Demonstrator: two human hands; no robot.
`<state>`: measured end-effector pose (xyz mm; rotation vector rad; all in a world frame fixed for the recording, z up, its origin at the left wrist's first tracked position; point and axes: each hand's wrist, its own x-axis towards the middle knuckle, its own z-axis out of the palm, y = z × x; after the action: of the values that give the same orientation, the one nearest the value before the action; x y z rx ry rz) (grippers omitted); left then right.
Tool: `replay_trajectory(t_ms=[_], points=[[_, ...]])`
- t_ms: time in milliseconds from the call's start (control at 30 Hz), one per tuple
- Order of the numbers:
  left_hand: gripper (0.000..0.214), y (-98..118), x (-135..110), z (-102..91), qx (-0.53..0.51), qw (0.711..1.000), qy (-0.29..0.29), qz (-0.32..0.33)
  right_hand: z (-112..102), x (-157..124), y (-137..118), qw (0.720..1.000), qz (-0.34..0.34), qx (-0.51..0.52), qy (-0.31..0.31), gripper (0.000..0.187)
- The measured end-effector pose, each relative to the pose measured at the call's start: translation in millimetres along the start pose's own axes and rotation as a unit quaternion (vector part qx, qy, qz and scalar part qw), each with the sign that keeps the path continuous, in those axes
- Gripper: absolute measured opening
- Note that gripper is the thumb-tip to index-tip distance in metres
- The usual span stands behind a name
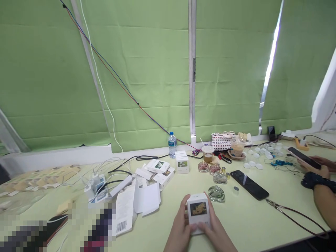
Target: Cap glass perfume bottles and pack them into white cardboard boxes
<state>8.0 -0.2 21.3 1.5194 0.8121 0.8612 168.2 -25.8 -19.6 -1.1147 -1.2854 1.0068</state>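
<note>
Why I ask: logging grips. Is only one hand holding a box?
No, the left hand and right hand both hold the white box.

Left hand [180, 223]: curled, clasping from left side.
Right hand [214, 224]: mirrored, clasping from right side.
Thumbs [193, 228]: angled inward, tips near each other.
Wrists [225, 242]: bare, low in view, converging forward.
</note>
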Motion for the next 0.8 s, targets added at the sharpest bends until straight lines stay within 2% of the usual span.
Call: replay_trajectory(t_ms=[100,200,367,533,800], points=[[0.094,0,0,-3.4,0.008,1.000,-0.020,-0.012,-5,-1,-1,0.999,0.017,-0.026,-0.043,0.113],[0.093,-4,-1,-5.2,-0.003,1.000,-0.009,-0.022,-12,-1,-4,0.995,0.046,-0.069,-0.064,0.115],[0.089,-4,0,-4.4,-0.063,0.997,0.032,-0.023,-20,5,-4,0.989,0.038,-0.089,-0.115,0.105],[0.084,3,3,-8.0,-0.129,0.990,0.050,-0.032,-17,3,-3,0.985,0.031,-0.143,-0.092,0.096],[0.094,-3,2,-21.8,-0.160,0.983,0.062,-0.071,-14,1,1,0.968,-0.011,-0.232,-0.094,0.066]])
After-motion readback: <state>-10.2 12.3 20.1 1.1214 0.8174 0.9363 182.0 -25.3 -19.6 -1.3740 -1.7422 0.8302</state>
